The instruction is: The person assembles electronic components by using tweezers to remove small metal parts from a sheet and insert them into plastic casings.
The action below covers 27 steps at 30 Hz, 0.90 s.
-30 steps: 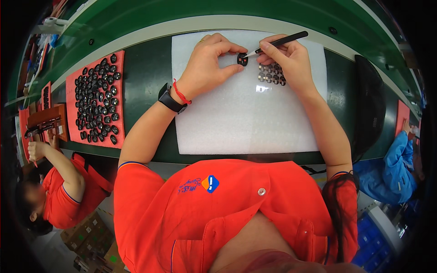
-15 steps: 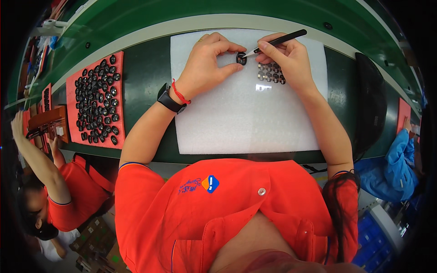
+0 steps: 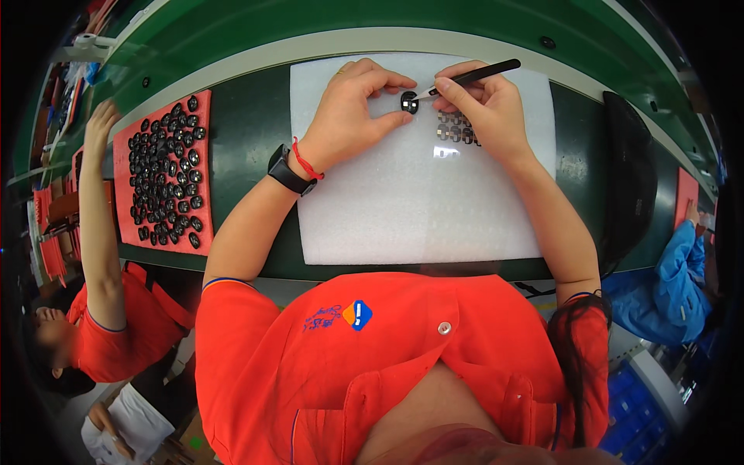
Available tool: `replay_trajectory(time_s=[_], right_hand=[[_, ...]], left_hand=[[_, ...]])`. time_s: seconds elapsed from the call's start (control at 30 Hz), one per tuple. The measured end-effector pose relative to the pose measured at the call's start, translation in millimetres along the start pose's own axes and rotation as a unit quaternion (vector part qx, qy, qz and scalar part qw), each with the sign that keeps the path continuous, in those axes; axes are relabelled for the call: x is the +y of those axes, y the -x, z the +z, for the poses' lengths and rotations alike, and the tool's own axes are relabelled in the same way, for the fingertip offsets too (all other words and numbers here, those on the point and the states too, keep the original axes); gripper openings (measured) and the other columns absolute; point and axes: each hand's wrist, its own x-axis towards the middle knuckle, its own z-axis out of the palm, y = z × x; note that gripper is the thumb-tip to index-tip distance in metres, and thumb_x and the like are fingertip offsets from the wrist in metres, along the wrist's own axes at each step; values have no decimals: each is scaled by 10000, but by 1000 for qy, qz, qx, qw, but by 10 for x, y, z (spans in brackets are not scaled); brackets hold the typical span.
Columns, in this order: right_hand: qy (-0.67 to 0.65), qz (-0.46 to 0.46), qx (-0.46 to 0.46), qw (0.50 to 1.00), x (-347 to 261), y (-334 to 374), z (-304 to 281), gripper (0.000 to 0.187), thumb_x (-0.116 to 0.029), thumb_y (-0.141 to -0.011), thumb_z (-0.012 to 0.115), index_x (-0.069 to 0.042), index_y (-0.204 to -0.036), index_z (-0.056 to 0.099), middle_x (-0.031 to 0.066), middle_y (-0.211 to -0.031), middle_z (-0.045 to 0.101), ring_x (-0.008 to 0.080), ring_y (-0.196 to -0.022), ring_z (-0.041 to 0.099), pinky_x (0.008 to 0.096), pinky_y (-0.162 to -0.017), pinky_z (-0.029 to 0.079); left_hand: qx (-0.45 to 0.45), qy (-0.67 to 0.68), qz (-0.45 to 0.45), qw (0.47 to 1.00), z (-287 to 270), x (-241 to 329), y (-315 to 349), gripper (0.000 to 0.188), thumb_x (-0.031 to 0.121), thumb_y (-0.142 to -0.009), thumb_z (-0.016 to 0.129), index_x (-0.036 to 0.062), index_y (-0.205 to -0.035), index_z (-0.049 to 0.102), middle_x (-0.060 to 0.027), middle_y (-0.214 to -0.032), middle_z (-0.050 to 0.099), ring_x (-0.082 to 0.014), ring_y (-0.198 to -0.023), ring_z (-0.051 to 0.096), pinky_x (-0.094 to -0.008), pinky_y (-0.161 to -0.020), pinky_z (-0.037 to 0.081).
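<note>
A small rounded black part [image 3: 409,102] with shiny spots on its face lies on the white foam sheet [image 3: 364,201]. My left hand [image 3: 363,101] steadies it from the left, forefinger and thumb curved around its edge. In my right hand [image 3: 482,99] is a pair of black tweezers [image 3: 484,71], gripped between thumb and fingers, its pale tips at the right side of the part. Just below the right hand is a clear film with rows of small dark pieces [image 3: 457,130], partly covered by that hand.
A red foam pad [image 3: 200,225] on the left holds many similar black parts. A black bag-like object [image 3: 629,178] stands at the right edge of the green table [image 3: 256,101]. Co-workers sit on both sides; the left one's raised arm [image 3: 99,194] is near the red pad.
Both my hands stay nearly in place, with the tweezers' tips still at the black part. Shiny spots now show on the part's lower face. The left co-worker's arm has swung toward the red pad.
</note>
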Motion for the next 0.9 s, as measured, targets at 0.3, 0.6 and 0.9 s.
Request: replay_trajectory(time_s=[0.3, 0.6, 0.9], right_hand=[[209, -163, 3, 964, -67, 61, 19, 141, -103, -842, 668, 7, -930, 660, 55, -853, 671, 116, -737, 644, 227, -661, 502], [222, -222, -19, 949, -46, 42, -40, 134, -82, -814, 681, 1, -918, 670, 66, -862, 678, 130, -702, 636, 233, -643, 494], [217, -207, -23, 954, -63, 20, -64, 160, -86, -813, 684, 5, -943, 664, 75, -861, 676, 136, -723, 641, 235, -658, 497]], left_hand=[[-2, -14, 11, 1000, 0, -21, -3, 264, 112, -665, 747, 83, -922, 694, -64, -846, 595, -218, -804, 543, -316, -712, 456], [-4, -19, 16, 1000, 7, -24, -15, 231, 143, -682, 737, 90, -903, 700, -55, -818, 592, -212, -784, 535, -315, -708, 448], [-11, -20, 6, 1000, 1, -45, -21, 240, 152, -677, 739, 96, -908, 703, -54, -815, 584, -213, -787, 534, -314, -719, 447]])
